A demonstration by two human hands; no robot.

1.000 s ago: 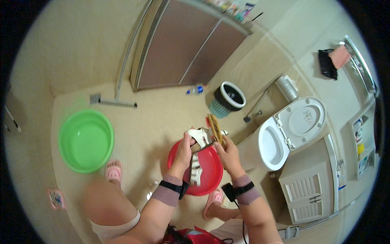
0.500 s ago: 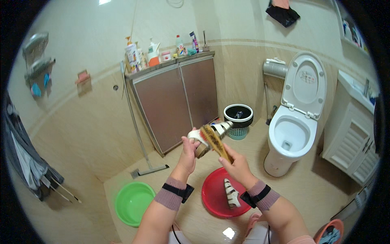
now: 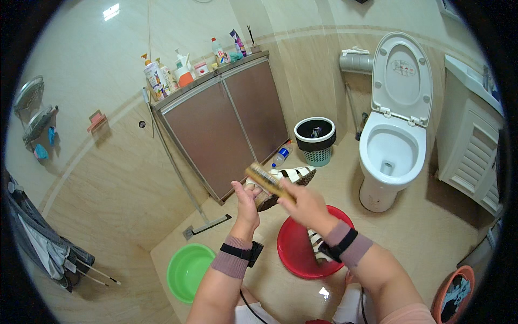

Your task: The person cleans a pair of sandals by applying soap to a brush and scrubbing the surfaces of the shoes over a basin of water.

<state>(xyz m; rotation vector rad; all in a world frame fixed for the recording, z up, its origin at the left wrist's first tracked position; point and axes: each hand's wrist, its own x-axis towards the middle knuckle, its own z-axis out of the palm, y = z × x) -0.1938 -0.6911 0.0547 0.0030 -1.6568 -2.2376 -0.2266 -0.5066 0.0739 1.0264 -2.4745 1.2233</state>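
A white strappy sandal (image 3: 297, 174) with a dark patterned sole is held up by my left hand (image 3: 247, 208), whose fingers are partly inside its heel end. My right hand (image 3: 308, 204), slightly blurred, grips the handle of a wooden scrubbing brush (image 3: 263, 178). The brush lies across the sandal's straps near my left fingers. Below my right wrist sits a red basin (image 3: 288, 254). Inside it rests a second white sandal (image 3: 314, 237), partly hidden by my wrist and its black strap.
A green basin (image 3: 186, 275) stands at the lower left, near a floor squeegee (image 3: 210, 225). Ahead are a low brown cabinet (image 3: 202, 129) topped with bottles, a plastic bottle (image 3: 280, 156), and a waste bin (image 3: 315, 146). The toilet (image 3: 391, 151) is right; an orange bucket (image 3: 469, 275) holds cloth.
My right hand has moved the brush left along the sandal towards its heel end. The sandal now lies flatter, showing more of its sole edge. The whole view has shifted a little.
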